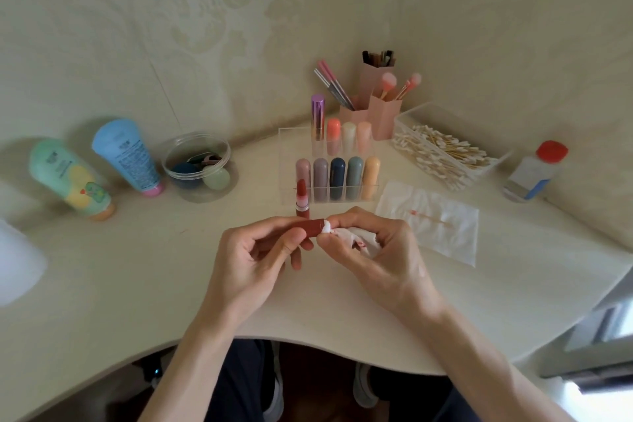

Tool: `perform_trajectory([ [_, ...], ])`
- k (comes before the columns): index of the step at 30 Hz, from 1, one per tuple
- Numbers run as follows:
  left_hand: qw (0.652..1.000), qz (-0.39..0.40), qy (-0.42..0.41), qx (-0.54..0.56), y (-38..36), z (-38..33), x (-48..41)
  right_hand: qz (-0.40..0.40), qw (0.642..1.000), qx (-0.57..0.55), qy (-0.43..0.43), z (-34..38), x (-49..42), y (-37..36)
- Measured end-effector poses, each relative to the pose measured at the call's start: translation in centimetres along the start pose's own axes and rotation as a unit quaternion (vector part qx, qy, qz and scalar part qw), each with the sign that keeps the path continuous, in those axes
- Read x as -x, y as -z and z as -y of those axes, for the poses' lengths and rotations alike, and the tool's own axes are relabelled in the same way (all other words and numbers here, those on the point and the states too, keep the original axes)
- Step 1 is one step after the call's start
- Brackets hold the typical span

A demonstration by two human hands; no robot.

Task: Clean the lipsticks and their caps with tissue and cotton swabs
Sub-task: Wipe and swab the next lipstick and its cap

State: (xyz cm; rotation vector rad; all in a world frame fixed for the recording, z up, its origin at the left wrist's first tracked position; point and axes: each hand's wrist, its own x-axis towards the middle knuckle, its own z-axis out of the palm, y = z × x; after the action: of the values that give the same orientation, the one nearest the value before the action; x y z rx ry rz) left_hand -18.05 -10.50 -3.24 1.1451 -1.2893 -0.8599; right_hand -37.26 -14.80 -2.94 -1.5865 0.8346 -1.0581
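1. The cap [306, 227] is a small dark red plastic tube, so I'd guess light, stiff and a bit slick. Best held around the closed end with the open mouth left free, which is how it's being held. It's up off the counter [171, 284], just in front of the open lipstick [302, 197].

2. That lipstick stands upright on the counter with the red stick wound out. The stick looks soft and easy to dent or smear, so I'd only touch the base, never the colour part.

3. The tissue [356, 240] is thin and floppy and will probably tear if twisted hard. A wad of it sits right at the cap's open mouth, and it already shows pinkish smudges.

4. The left hand [253, 257] is curled shut around the cap, thumb and fingers pinching the barrel sideways, mouth pointing toward the other hand.

5. The right hand [370, 250] is bunched up on the tissue, fingertips pressing the wad at the cap's rim. The two hands are pretty much touching there. Can't tell how far in the tissue goes.

6. A flat tissue sheet [442, 229] lies to the right with a used cotton swab [428, 216] on it, tip stained pink. A box of swabs [442, 154] is behind, near a clear rack [329, 178] of capped lipsticks.
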Motion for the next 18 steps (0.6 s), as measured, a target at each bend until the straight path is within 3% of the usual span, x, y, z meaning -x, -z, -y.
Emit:
perform_trajectory([
  [9,0.998,-0.036,0.052,0.022,0.0,0.1,-0.1,0.027,0.999,-0.009,-0.024,-0.1,-0.1,-0.1],
  [15,0.996,-0.025,0.062,0.059,0.2,0.0,0.0,-0.053,0.998,0.003,-0.014,0.5,0.0,0.1],
  [18,0.996,-0.02,0.063,0.061,0.2,0.0,0.0,-0.049,0.999,0.002,-0.001,0.7,0.2,-0.1],
])
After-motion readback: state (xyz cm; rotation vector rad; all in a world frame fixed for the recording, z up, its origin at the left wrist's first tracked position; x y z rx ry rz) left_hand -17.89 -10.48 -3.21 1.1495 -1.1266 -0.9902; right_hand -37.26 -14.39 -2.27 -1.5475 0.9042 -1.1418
